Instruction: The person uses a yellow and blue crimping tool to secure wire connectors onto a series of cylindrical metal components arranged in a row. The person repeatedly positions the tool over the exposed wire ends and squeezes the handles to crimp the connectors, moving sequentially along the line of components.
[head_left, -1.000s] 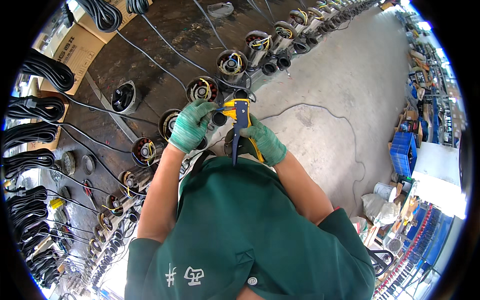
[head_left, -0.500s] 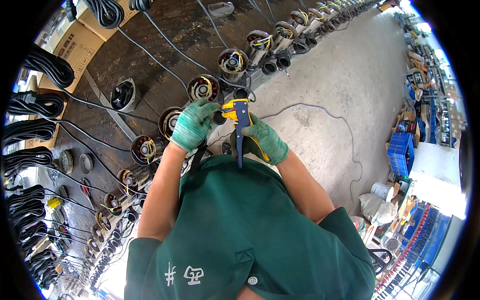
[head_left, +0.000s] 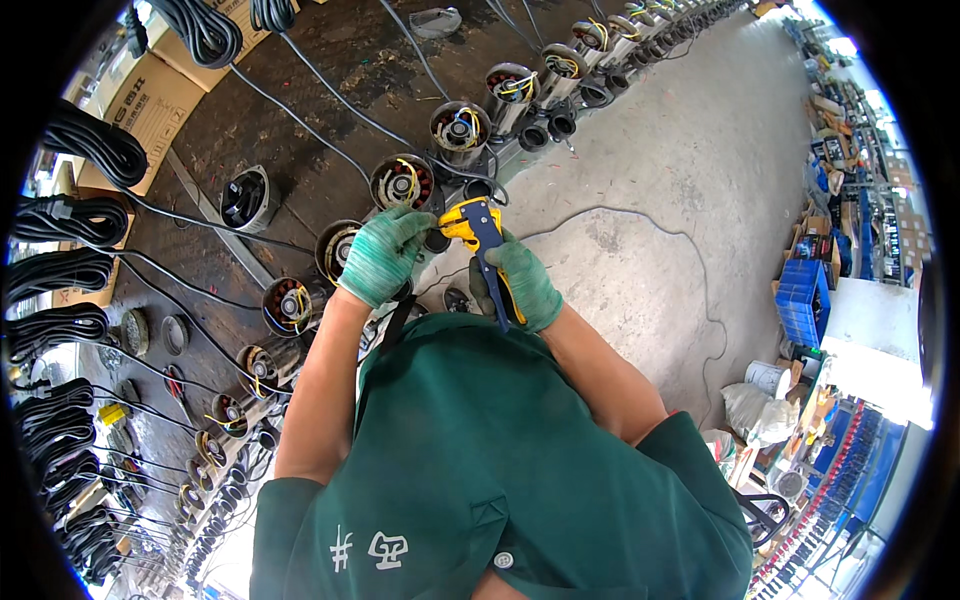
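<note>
Head: right grip wraps pliers; left grip pinched, contents unclear; cylinders contain wires.

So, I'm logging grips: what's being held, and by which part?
The right hand grips the blue-yellow tool by its handles; whether the left hand holds anything is unclear.

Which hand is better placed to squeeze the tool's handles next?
Probably the right hand: it grips the handles of the blue-and-yellow tool, while the left hand is up by the tool's yellow head.
</note>
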